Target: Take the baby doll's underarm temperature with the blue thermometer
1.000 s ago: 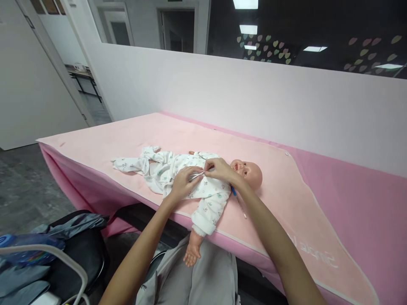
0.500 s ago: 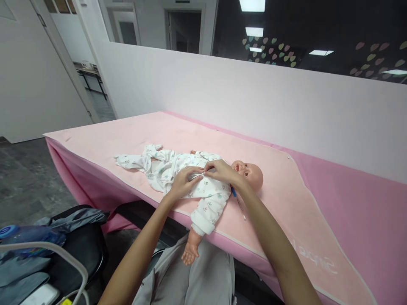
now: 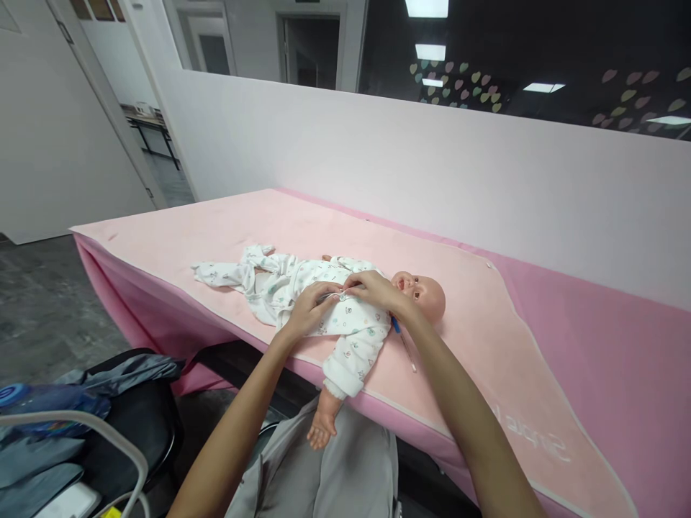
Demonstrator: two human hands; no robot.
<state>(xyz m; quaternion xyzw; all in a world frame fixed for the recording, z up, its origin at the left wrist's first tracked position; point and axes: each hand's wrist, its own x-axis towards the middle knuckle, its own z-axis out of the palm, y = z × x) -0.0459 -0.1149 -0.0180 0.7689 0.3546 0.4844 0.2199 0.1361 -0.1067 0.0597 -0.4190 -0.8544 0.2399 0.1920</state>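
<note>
A baby doll [image 3: 422, 293] lies on its back on the pink mat [image 3: 227, 230], head to the right, dressed in a white printed romper [image 3: 281, 284]. One doll arm hangs over the table's near edge [image 3: 324, 424]. My left hand [image 3: 309, 311] and my right hand [image 3: 375, 289] meet on the doll's chest, fingers pinching the front edges of the romper together at a small snap. A thin blue-tipped thermometer or pen [image 3: 404, 344] lies on the mat under my right wrist.
A white partition wall [image 3: 432, 165] runs behind the table. A dark chair with grey cloth [image 3: 129, 403] and a blue item [image 3: 32, 403] stands at lower left. A doorway [image 3: 151, 144] opens at the far left.
The gap in the romper front between my fingers has closed; both hands stay on the doll's chest. The camera shifted slightly.
</note>
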